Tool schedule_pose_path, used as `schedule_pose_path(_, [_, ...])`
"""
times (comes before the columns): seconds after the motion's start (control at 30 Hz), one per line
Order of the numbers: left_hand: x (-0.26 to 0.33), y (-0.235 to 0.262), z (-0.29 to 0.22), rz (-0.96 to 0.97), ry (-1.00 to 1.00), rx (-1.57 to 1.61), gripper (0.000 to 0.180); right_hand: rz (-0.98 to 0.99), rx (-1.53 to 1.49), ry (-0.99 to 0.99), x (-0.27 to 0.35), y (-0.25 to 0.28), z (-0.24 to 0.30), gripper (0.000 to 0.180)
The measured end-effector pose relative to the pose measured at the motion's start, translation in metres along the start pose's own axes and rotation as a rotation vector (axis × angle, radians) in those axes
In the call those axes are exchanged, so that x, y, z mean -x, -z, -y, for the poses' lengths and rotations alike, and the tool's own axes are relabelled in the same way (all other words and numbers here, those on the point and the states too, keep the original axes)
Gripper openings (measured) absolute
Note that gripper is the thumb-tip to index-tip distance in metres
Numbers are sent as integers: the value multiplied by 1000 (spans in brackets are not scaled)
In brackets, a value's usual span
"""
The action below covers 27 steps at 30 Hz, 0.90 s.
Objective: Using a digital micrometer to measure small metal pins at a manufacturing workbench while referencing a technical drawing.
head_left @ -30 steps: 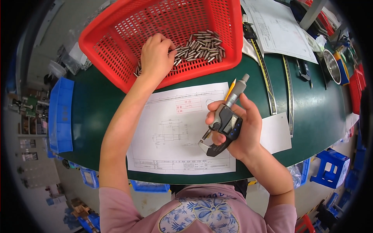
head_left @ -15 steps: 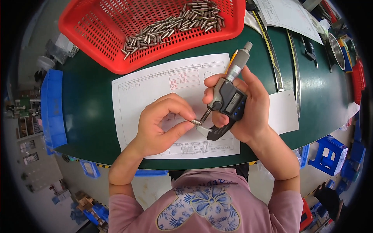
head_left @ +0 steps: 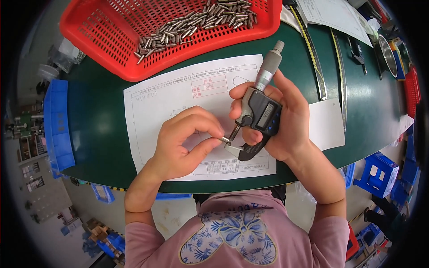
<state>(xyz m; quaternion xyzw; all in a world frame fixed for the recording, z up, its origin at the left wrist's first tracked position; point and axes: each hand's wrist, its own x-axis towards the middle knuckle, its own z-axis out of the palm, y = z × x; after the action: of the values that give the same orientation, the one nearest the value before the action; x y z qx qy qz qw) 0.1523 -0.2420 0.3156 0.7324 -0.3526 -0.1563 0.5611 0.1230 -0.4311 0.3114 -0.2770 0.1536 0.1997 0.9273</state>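
Between the thumb and forefinger of my left hand (head_left: pixel 187 140) is a small metal pin (head_left: pixel 225 140). Its free end sits between the measuring faces of a digital micrometer (head_left: pixel 261 116). My right hand (head_left: pixel 288 116) wraps round that micrometer, with the display facing up and the thimble pointing away from me. Whether both faces touch the pin is too small to tell. Beneath the hands lies a printed drawing sheet (head_left: pixel 152 111) with a red stamped box. Beyond it, a red perforated basket (head_left: pixel 105 49) holds many loose metal pins (head_left: pixel 196 24).
The green table (head_left: pixel 98 147) has a curved near edge. A blue bin (head_left: pixel 57 127) stands at its left. To the right lie yellow-marked rulers (head_left: pixel 308 49), white paper (head_left: pixel 328 125), a caliper (head_left: pixel 356 51) and a metal bowl (head_left: pixel 386 56). A blue stool (head_left: pixel 379 174) stands on the floor.
The basket, sheet and table edge appear shifted slightly up and left in the picture. The micrometer sits a little higher and more upright. Both hands keep their grips, the pin still between the faces.
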Motion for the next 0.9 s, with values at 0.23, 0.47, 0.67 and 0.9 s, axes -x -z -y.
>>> schedule_pose_path(0.23, [2, -2, 3, 26, 12, 70, 21, -30, -4, -15, 0, -2, 1, 65])
schedule_pose_path(0.47, [9, -12, 0, -67, 330, 522, 17, -9, -1, 4, 0, -1, -3, 63])
schedule_pose_path(0.67, [9, -13, 3, -41, 299, 567, 14, -22, 41, 32, 2, -5, -1, 64])
schedule_pose_path(0.9, [9, -12, 5, -8, 211, 583, 14, 8, -66, -22, 1, -2, 0, 63])
